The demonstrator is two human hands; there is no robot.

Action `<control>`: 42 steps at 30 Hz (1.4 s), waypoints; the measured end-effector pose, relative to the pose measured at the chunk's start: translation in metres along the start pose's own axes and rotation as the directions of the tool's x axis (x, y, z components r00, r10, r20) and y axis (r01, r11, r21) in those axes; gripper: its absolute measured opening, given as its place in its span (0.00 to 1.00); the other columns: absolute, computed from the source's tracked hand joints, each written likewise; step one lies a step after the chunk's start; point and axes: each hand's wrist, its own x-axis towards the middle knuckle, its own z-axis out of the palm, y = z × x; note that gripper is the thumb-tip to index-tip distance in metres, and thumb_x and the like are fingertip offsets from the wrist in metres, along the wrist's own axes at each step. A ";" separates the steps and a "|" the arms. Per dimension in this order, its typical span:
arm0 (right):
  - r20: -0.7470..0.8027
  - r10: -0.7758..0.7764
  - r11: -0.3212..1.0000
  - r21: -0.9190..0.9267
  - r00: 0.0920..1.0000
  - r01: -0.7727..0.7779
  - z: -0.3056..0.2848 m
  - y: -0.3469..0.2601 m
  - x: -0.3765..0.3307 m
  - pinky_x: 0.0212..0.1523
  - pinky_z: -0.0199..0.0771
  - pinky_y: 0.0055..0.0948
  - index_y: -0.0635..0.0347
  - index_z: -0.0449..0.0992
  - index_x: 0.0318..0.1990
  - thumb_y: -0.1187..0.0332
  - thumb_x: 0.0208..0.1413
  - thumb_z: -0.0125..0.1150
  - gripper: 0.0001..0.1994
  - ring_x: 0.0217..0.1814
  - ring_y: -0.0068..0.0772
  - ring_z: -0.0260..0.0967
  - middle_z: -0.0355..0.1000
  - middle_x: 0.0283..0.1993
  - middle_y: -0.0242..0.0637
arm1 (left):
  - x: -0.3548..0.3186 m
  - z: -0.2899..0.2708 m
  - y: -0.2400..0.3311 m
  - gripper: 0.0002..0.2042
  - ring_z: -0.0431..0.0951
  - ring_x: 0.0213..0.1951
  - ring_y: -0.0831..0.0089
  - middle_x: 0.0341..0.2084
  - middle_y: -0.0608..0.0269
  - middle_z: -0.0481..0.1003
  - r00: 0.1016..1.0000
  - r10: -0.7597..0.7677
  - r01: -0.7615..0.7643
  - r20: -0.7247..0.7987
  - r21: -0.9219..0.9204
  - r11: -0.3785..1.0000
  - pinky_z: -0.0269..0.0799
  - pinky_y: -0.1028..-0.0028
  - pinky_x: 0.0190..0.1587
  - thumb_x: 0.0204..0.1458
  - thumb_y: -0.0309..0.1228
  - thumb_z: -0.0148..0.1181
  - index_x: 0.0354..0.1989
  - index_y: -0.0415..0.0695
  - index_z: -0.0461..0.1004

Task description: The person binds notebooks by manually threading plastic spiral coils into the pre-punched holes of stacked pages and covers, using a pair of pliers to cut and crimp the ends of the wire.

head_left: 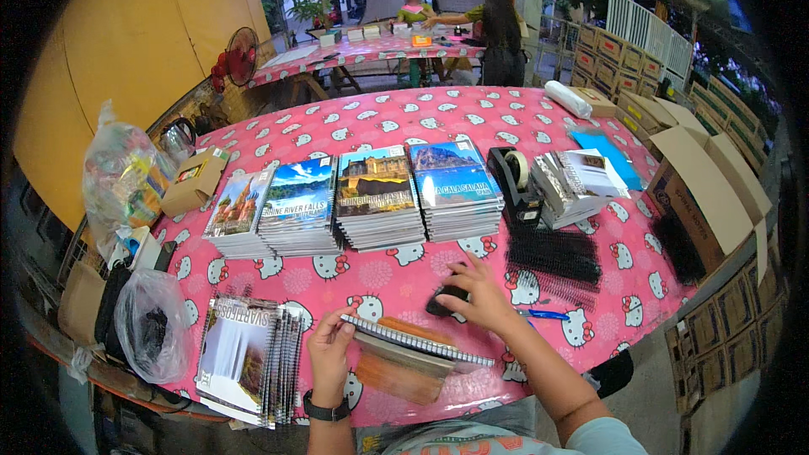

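Note:
My left hand (331, 345) pinches one end of a spiral-bound notebook (421, 343), tilted so its coiled edge faces up. Under the notebook, an orange-brown wooden board (400, 377) lies on the table. My right hand (478, 293) curls its fingers around a small black object (447, 300), just beyond the notebook; its kind is partly hidden. To the right of that hand lies a blue-handled tool (543, 314). Farther back is a pile of black spiral coils (552, 261). A fanned stack of bound notebooks (244, 358) rests left of my left hand.
Several notebook stacks (379, 202) stand in a row across the pink table (388, 131). Beside them are a black tape dispenser (514, 185) and loose notebooks (577, 190). Plastic bags (152, 324) sit left, an open carton (704, 190) right. People (501, 29) work at a far table.

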 end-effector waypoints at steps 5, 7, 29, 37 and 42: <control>0.128 -0.066 0.911 0.412 0.990 0.007 -0.095 -0.096 0.001 0.48 0.65 0.39 0.60 0.75 0.41 0.66 0.40 0.68 0.18 0.48 0.45 0.66 0.72 0.42 0.43 | 0.000 0.040 0.041 0.09 0.73 0.35 0.74 0.33 0.61 0.74 0.973 0.170 -0.207 0.155 0.263 0.943 0.68 0.77 0.38 0.44 0.19 0.61 0.36 0.36 0.76; 0.178 -0.013 0.947 0.319 0.984 -0.046 -0.096 -0.109 -0.011 0.46 0.67 0.37 0.61 0.72 0.45 0.66 0.44 0.65 0.19 0.47 0.46 0.66 0.70 0.45 0.43 | -0.002 0.061 0.054 0.09 0.73 0.34 0.73 0.31 0.59 0.75 0.910 0.307 -0.385 0.277 0.295 0.875 0.68 0.77 0.37 0.41 0.17 0.63 0.34 0.36 0.77; -0.149 -0.110 0.905 0.395 0.983 0.161 -0.085 -0.129 -0.018 0.29 0.63 0.30 0.63 0.73 0.33 0.70 0.39 0.70 0.14 0.29 0.37 0.64 0.70 0.31 0.38 | -0.020 0.077 0.063 0.09 0.74 0.32 0.70 0.27 0.58 0.76 0.894 0.303 -0.361 0.330 0.132 0.923 0.69 0.76 0.33 0.37 0.15 0.64 0.29 0.38 0.76; -0.075 -0.186 0.945 0.258 0.980 0.199 -0.091 -0.127 -0.015 0.31 0.65 0.36 0.62 0.71 0.36 0.69 0.44 0.64 0.13 0.30 0.42 0.63 0.65 0.29 0.40 | -0.024 0.081 0.055 0.10 0.75 0.32 0.70 0.29 0.59 0.76 0.892 0.355 -0.412 0.280 0.181 0.893 0.69 0.75 0.35 0.37 0.17 0.64 0.30 0.38 0.75; 0.009 -0.180 0.962 0.212 0.984 0.174 -0.079 -0.128 -0.013 0.32 0.67 0.34 0.64 0.73 0.39 0.65 0.40 0.68 0.18 0.33 0.42 0.66 0.69 0.33 0.42 | -0.025 0.074 0.049 0.08 0.73 0.36 0.70 0.29 0.59 0.75 0.913 0.263 -0.376 0.312 0.390 0.841 0.68 0.72 0.40 0.46 0.26 0.62 0.33 0.38 0.72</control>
